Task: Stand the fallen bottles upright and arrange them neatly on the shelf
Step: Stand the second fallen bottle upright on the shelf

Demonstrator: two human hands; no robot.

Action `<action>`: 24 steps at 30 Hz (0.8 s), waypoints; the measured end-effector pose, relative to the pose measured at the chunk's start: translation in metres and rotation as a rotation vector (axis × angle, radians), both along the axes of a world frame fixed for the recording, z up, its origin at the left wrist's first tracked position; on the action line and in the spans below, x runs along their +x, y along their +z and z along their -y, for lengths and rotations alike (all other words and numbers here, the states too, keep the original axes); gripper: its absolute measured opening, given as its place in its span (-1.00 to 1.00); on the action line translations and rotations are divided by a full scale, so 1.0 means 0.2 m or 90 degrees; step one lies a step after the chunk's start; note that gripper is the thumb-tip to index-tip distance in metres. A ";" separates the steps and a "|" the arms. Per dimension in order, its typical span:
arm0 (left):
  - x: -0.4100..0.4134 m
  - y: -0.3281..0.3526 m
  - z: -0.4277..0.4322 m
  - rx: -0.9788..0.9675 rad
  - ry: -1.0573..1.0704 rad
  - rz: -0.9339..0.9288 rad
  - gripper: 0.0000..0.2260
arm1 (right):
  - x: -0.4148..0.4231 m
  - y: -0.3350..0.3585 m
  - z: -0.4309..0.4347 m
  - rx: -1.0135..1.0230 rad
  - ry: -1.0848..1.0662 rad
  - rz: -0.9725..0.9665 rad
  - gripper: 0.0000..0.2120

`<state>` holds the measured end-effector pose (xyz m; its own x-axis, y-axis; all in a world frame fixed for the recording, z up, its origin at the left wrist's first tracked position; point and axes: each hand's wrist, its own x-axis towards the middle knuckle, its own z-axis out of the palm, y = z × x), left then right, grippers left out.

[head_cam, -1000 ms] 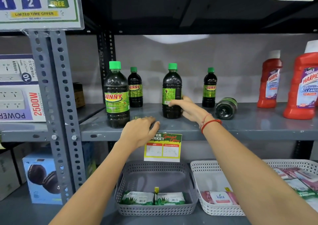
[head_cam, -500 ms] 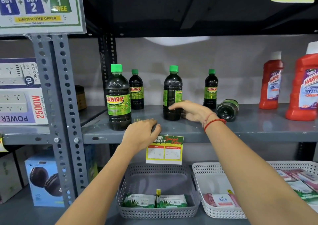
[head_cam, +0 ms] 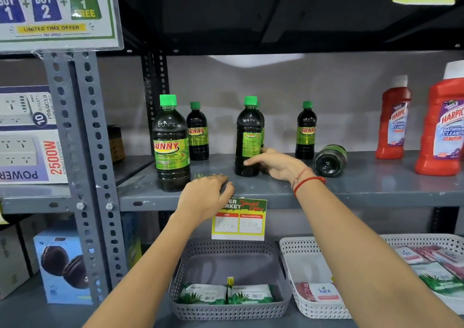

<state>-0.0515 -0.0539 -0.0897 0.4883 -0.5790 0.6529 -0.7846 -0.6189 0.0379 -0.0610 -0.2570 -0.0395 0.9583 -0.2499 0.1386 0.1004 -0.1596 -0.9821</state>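
Note:
Dark SUNNY bottles with green caps stand on the grey shelf (head_cam: pixel 376 187). One is at the front left (head_cam: pixel 171 149), one behind it (head_cam: pixel 197 133), one in the middle (head_cam: pixel 248 132) and one at the back right (head_cam: pixel 305 132). Another cap peeks out behind the middle bottle. A further bottle (head_cam: pixel 330 160) lies on its side, base toward me, right of my right hand. My right hand (head_cam: pixel 277 164) wraps the middle bottle's lower part, index finger in front and thumb behind. My left hand (head_cam: pixel 204 196) rests on the shelf's front edge with bent fingers, holding nothing.
Two red Harpic bottles (head_cam: pixel 394 119) stand at the far right of the shelf. A price tag (head_cam: pixel 238 219) hangs from the shelf edge. Below are a grey basket (head_cam: pixel 226 252) and a white basket (head_cam: pixel 296 257) with packets. A perforated steel post (head_cam: pixel 82 152) stands at the left.
The middle bottle has turned in my right hand, so its label's printed back now faces me. That hand sits a little lower on it. My left hand has stayed put.

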 end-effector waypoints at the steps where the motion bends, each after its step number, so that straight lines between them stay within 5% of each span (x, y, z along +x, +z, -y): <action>1: 0.00 0.00 0.00 -0.001 0.003 0.000 -0.68 | 0.00 0.00 0.00 -0.009 -0.009 0.005 -0.57; 3: 0.00 0.00 0.00 0.001 0.009 0.003 -0.67 | 0.02 -0.01 -0.04 -0.092 -0.069 0.011 -0.54; 7: 0.01 0.00 0.00 0.007 0.019 0.006 -0.65 | 0.06 -0.03 -0.09 -0.291 -0.201 -0.039 0.09; 9: 0.00 0.00 0.00 0.006 0.022 0.001 -0.64 | 0.05 -0.02 -0.09 -0.265 -0.165 -0.073 0.19; 14: -0.01 0.00 0.00 0.003 0.026 -0.006 -0.56 | 0.03 -0.02 -0.07 -0.051 -0.080 0.027 -0.41; 21: 0.00 0.00 0.00 0.009 0.031 -0.005 -0.65 | 0.03 -0.05 -0.16 -0.175 -0.270 0.086 -0.23; 24: 0.01 0.00 0.01 0.008 0.030 -0.003 -0.65 | 0.02 -0.05 -0.15 -0.159 -0.240 0.087 -0.21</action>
